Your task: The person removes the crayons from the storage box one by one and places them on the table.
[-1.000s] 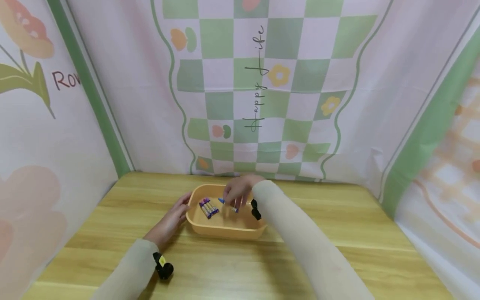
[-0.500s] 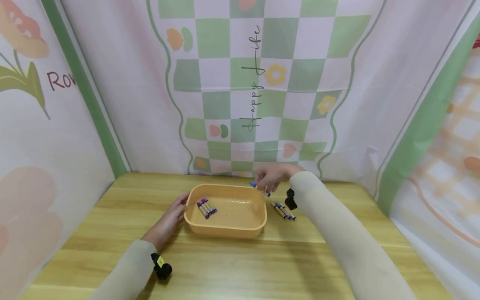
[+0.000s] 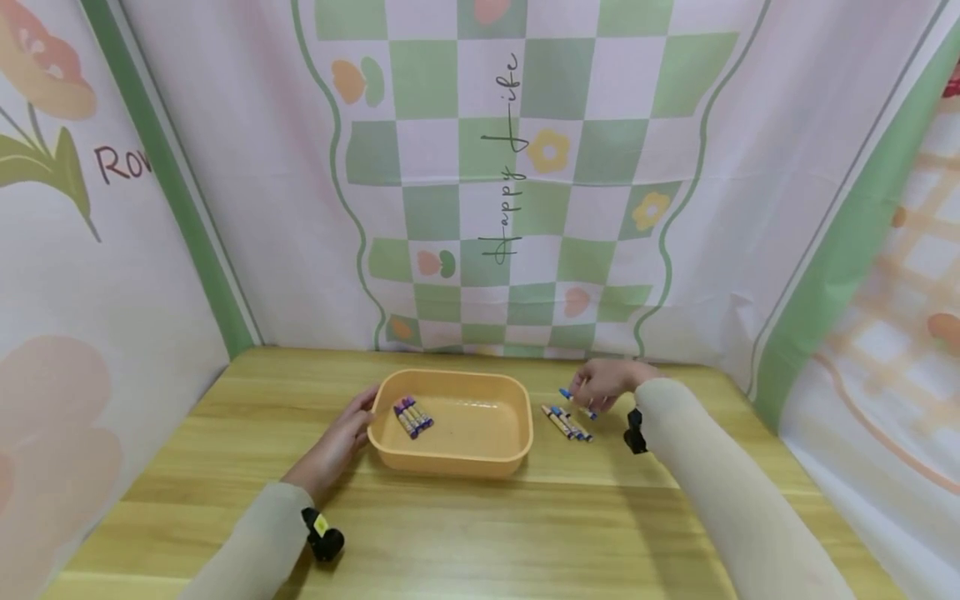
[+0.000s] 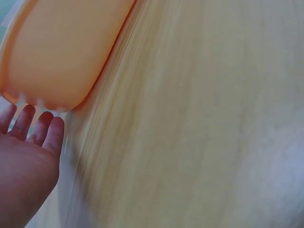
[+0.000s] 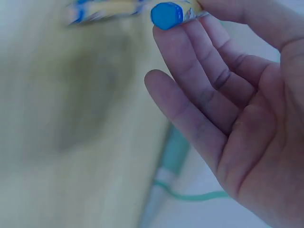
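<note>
My right hand (image 3: 606, 384) pinches a blue crayon (image 5: 167, 15) just above the table, right of the yellow-orange basin (image 3: 450, 462). Close below it, several blue-toned crayons (image 3: 567, 423) lie side by side on the wood. Against the basin's left end rests my left hand (image 3: 347, 437); in the left wrist view its fingers (image 4: 53, 135) are extended at the basin's wall, and the thumb is out of sight. Inside the basin, toward its left side, a row of several purple-toned crayons (image 3: 413, 416) lies together.
The wooden table (image 3: 465, 533) runs back to a curtain (image 3: 495, 208) with a green checked print. Cloth panels also hang at the left and right sides. A small black camera is strapped to each wrist.
My right hand has lifted the blue crayon out of the basin and carried it right, over to the crayons on the table. The left hand stays at the basin.
</note>
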Available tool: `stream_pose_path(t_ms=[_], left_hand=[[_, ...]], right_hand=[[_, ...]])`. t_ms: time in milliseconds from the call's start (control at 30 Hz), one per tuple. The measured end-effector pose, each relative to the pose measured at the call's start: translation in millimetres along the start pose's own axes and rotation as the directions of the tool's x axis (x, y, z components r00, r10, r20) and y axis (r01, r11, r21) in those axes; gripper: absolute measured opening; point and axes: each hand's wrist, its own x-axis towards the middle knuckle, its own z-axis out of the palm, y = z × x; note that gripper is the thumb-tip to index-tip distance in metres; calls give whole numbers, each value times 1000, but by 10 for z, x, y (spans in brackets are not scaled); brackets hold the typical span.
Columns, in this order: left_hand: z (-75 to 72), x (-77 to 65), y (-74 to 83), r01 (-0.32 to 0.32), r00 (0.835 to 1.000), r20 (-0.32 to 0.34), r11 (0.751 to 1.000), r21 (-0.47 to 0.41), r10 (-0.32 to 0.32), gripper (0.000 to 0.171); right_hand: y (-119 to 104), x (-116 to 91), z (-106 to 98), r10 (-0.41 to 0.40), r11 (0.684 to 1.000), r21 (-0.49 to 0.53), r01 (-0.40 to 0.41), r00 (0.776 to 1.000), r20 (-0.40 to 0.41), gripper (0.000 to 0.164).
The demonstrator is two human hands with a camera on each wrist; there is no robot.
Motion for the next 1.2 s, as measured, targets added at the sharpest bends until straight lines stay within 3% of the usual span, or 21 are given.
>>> stream_pose_path(t_ms=[100, 300, 800, 1000, 1200], left_hand=[[-3, -7, -1, -4, 1000, 5, 1000, -4, 4, 62], [-4, -22, 13, -4, 1000, 8, 1000, -6, 4, 61], [15, -26, 6, -12, 1000, -1, 1000, 0, 12, 61], [18, -27, 17, -4, 1000, -6, 1000, 6, 4, 61], [6, -22, 15, 2, 1000, -4, 1000, 2, -2, 62]], right_hand=[[151, -16, 66, 16, 999, 47, -17, 1000, 22, 16], [314, -13, 172, 55, 997, 57, -54, 998, -23, 10], [326, 33, 238, 72, 996, 62, -69, 997, -41, 17], [223, 51, 124, -28, 999, 25, 30, 997, -73, 22], [-56, 78, 0, -124, 992, 16, 126, 986, -108, 30]])
